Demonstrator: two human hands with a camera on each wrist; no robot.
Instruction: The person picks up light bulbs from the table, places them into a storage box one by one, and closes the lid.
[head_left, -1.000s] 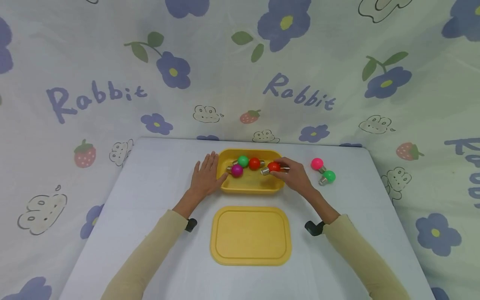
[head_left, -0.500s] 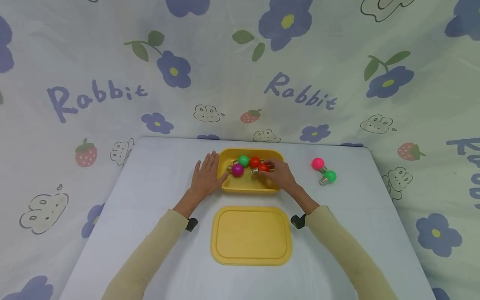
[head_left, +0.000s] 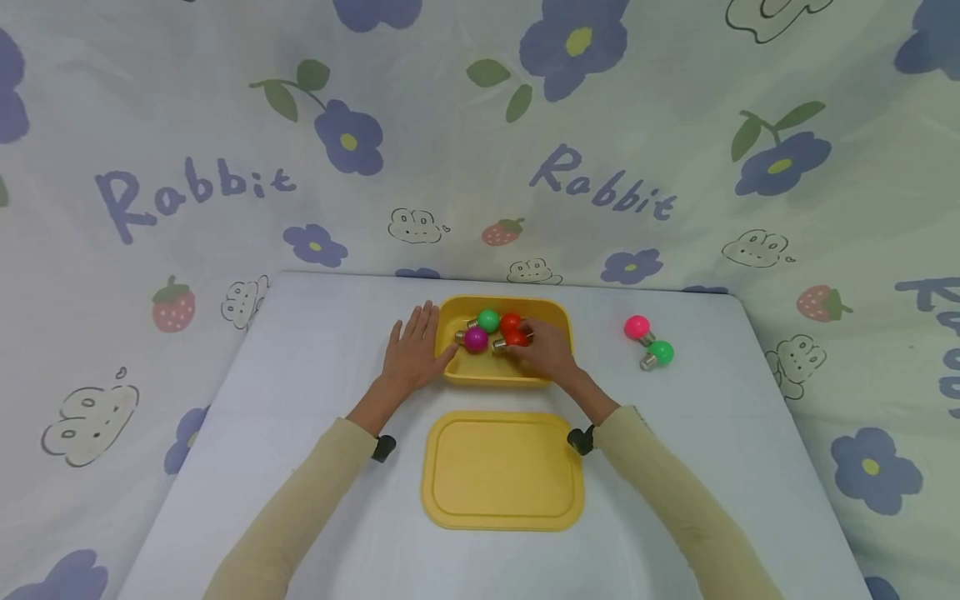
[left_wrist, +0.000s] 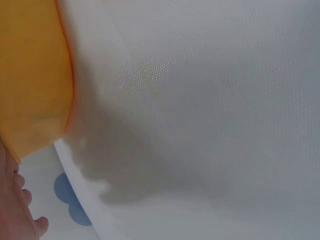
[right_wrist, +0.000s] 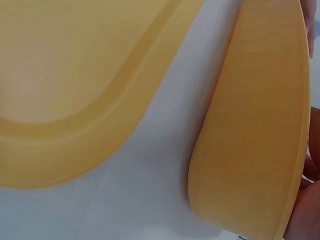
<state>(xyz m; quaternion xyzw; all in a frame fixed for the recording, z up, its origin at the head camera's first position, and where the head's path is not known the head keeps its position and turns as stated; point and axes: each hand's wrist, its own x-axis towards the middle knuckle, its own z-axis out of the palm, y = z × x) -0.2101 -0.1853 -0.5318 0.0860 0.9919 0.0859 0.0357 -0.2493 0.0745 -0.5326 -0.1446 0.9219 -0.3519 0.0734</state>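
Note:
In the head view a yellow box point(head_left: 502, 382) holds several toy light bulbs. My right hand point(head_left: 546, 348) reaches over its right side and pinches a red bulb point(head_left: 516, 338) with a silver base, low inside. Close behind that bulb lies another red bulb point(head_left: 511, 322), with a green bulb point(head_left: 488, 321) and a purple bulb point(head_left: 476, 339) to the left. My left hand point(head_left: 408, 354) has its fingers straight and rests against the box's left side. The right wrist view shows the box wall point(right_wrist: 250, 130) hiding most of the right hand.
A flat yellow lid point(head_left: 502, 471) lies on the white table point(head_left: 330, 517) in front of the box. To the right of the box are a pink bulb point(head_left: 637, 327) and a second green bulb point(head_left: 661, 352). A patterned cloth point(head_left: 450, 150) hangs behind the table.
My right hand has moved left and into the box, carrying the red bulb from near the right rim to beside the other bulbs. The left hand has stayed in place.

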